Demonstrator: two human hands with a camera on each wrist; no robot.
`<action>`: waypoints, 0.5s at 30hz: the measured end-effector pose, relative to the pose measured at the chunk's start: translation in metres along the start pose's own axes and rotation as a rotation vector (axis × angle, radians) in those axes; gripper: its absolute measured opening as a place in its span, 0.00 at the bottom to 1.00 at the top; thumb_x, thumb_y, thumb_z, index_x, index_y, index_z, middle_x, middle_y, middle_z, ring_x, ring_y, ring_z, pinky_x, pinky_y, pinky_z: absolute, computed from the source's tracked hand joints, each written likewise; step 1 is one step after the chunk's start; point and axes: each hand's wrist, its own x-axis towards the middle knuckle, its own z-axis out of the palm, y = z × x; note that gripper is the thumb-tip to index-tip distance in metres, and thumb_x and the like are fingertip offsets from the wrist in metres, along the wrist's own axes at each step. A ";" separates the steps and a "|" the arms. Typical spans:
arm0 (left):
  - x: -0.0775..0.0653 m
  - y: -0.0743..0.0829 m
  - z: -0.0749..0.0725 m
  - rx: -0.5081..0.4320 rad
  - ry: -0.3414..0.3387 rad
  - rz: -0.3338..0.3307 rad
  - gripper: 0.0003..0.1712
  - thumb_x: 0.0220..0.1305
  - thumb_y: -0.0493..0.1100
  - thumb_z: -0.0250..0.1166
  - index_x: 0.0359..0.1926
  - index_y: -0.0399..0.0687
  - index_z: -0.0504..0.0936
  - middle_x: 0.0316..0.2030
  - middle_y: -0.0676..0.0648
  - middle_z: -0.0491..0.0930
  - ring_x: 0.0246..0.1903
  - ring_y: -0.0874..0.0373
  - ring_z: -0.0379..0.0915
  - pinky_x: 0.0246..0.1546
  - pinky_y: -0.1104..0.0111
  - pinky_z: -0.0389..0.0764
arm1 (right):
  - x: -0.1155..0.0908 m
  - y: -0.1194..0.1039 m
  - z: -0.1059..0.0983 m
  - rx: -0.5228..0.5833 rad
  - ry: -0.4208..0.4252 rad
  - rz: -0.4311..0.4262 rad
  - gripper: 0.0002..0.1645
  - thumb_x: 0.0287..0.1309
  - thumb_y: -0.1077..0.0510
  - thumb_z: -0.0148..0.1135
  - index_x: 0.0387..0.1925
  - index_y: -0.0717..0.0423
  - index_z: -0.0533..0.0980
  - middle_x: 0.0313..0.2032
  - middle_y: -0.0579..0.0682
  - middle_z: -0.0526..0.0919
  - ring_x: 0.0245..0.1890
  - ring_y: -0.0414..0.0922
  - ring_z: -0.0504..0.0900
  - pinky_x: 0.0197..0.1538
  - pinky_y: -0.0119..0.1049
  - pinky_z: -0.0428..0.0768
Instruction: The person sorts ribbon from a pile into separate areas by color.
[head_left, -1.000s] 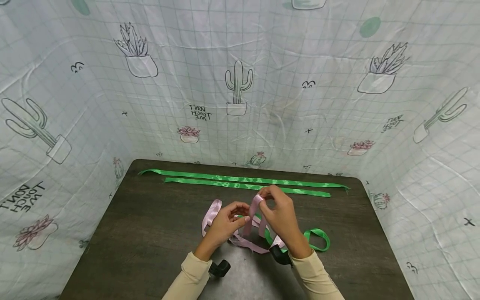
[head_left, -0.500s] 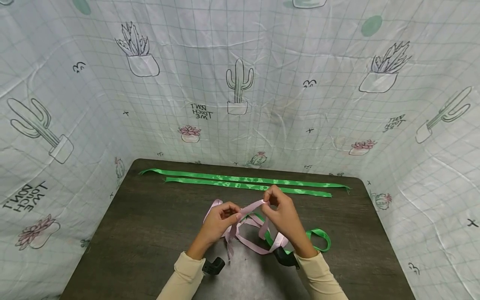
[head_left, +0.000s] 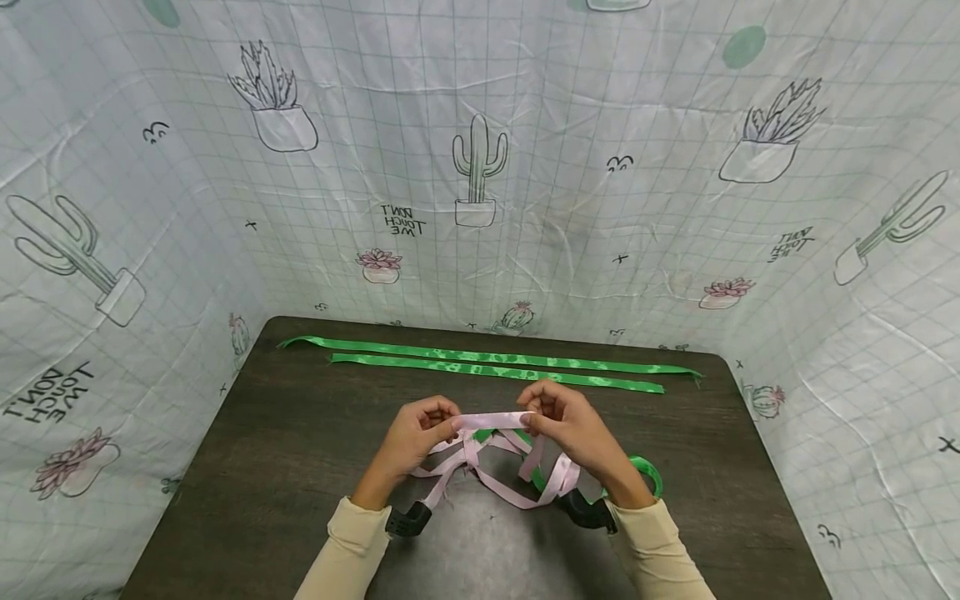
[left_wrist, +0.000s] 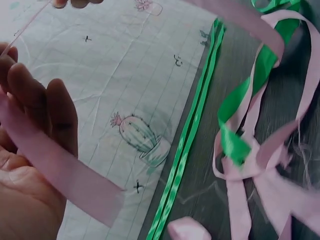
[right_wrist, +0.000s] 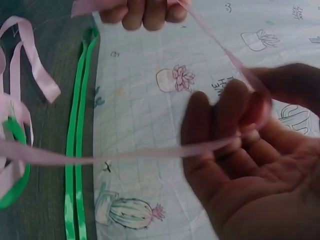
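I am pinching a pink ribbon (head_left: 491, 420) in both my left hand (head_left: 416, 433) and my right hand (head_left: 573, 425), which are staying apart with a short length stretching between them. One cut end is hanging past my left hand; the other part is running down from my right hand.

Beyond both hands, the farther green ribbon (head_left: 487, 357) and the nearer green ribbon (head_left: 487, 371) are lying straight, just beside each other; I am judging those finished.

Below and between my hands, pink loops (head_left: 517, 500) are crossing some green, and a green loop (head_left: 651, 471) is curling out right of my right hand. I am reckoning the straightening as partly done, with all this left. I cannot tell how many pieces are lying there.
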 end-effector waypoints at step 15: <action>-0.009 0.002 -0.039 0.093 -0.167 -0.065 0.07 0.72 0.37 0.68 0.43 0.35 0.83 0.34 0.51 0.79 0.30 0.63 0.74 0.33 0.71 0.80 | -0.003 0.000 -0.023 -0.095 -0.204 0.003 0.07 0.71 0.66 0.63 0.33 0.60 0.76 0.25 0.42 0.71 0.24 0.33 0.67 0.30 0.30 0.70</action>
